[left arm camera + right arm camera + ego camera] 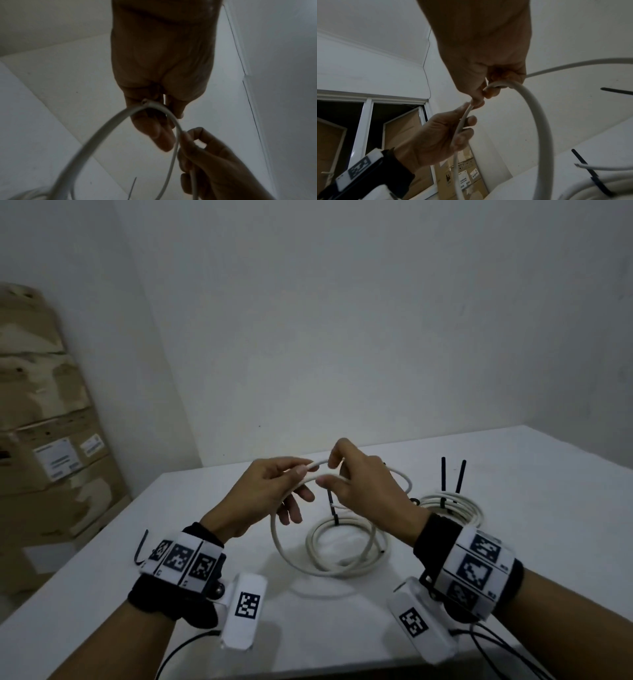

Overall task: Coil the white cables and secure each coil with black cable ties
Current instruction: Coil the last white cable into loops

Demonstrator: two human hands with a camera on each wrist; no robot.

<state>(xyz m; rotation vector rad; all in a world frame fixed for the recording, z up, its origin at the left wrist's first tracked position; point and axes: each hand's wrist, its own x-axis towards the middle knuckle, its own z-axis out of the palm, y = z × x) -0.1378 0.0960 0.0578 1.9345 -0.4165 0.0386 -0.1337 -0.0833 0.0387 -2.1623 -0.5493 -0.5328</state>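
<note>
Nearest the camera: two forearms in black wrist straps with white coded markers and small white camera housings, raised above the near edge of a white table [445,628].

Left hand [263,494] curled round a loose white cable [275,537], thumb and forefinger pinching it near its cut end — the bare tip visible against the fingers [164,140] in the left wrist view. Right hand [356,484] just beside it, nearly touching, pinching the same cable between thumb and forefinger a little further along. One large loop hanging from both hands down toward the table's middle.

Below that loop, at the table's centre: a finished coil [342,546] bound with a black cable tie [333,510], tail standing up. A second tied coil [452,505] toward the right edge, two black tie tails [452,475] upright above it. A spare black tie [140,549] curled near the left edge. Cardboard boxes [51,457] stacked beyond the left edge, off the table.

Step in hand, by the look of it: starting the coil on a third cable, first loop just formed, two coils already secured. Next move likely calls for gathering further loops into the left hand, matched in size, then reaching for the spare tie.
</note>
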